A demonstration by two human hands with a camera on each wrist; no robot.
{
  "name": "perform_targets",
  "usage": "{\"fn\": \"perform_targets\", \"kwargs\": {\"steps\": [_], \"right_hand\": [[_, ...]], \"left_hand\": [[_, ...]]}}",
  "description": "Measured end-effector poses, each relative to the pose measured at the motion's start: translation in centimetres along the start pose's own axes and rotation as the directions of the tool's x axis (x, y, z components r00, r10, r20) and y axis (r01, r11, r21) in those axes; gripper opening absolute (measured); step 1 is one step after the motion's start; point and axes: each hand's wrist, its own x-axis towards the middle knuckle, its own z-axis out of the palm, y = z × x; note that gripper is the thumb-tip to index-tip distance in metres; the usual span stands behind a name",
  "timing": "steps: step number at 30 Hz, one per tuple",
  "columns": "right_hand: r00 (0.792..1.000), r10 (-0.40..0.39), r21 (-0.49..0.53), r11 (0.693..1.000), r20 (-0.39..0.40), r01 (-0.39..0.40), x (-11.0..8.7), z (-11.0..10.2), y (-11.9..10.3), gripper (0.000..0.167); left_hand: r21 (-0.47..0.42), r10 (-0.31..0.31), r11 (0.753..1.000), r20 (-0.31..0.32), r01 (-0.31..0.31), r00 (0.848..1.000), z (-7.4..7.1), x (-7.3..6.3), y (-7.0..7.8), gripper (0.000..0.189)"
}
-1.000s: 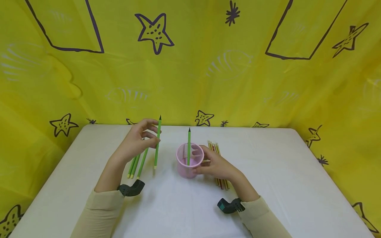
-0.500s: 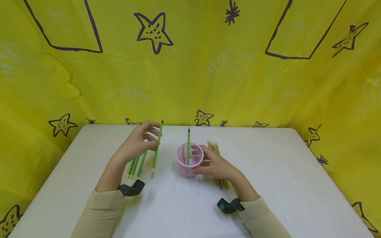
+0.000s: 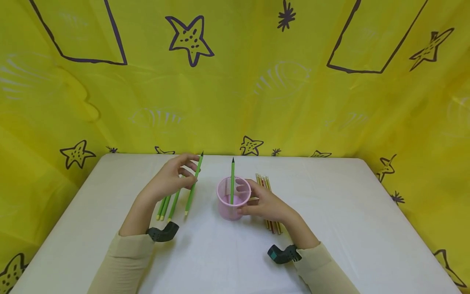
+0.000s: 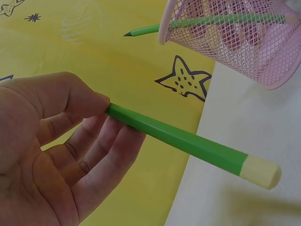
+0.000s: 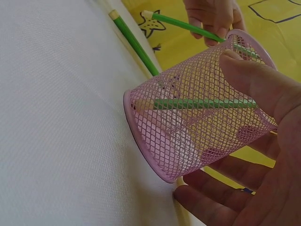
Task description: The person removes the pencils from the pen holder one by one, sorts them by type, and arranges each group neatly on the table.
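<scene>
In the head view my left hand (image 3: 169,175) pinches a green pencil (image 3: 190,199) between thumb and fingers. Its dark tip points up and its pale end (image 4: 261,172) points down, left of the cup. My right hand (image 3: 269,204) grips the right side of a pink mesh pencil cup (image 3: 228,212), thumb near the rim in the right wrist view. One green pencil (image 3: 233,171) stands in the cup, dark tip up. Beneath my left hand and forearm lie other green pencils (image 3: 174,206), partly hidden.
Several gold and red striped pencils (image 3: 272,226) lie right of the cup, partly behind my right hand. A white cloth covers the table (image 3: 220,261). A yellow curtain (image 3: 235,102) with drawn stars hangs at its back edge.
My left hand has come down slightly. The pencil it pinches now leans more, its tip lower and to the right, its pale end further left. The right hand and cup stay put.
</scene>
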Motion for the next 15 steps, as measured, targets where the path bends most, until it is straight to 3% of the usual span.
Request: {"fn": "perform_targets", "kwargs": {"steps": [6,15], "right_hand": [[1.000,-0.003,0.005,1.000,0.000,0.003,0.00,-0.01,-0.03,0.082],[1.000,0.001,0.002,1.000,-0.005,-0.001,0.09,-0.04,0.03,0.081]], "left_hand": [[0.040,0.001,0.999,0.014,-0.001,1.000,-0.18,-0.17,-0.02,0.055],[0.101,-0.050,0.994,0.071,0.043,0.996,-0.53,-0.23,-0.60,0.055]]}}
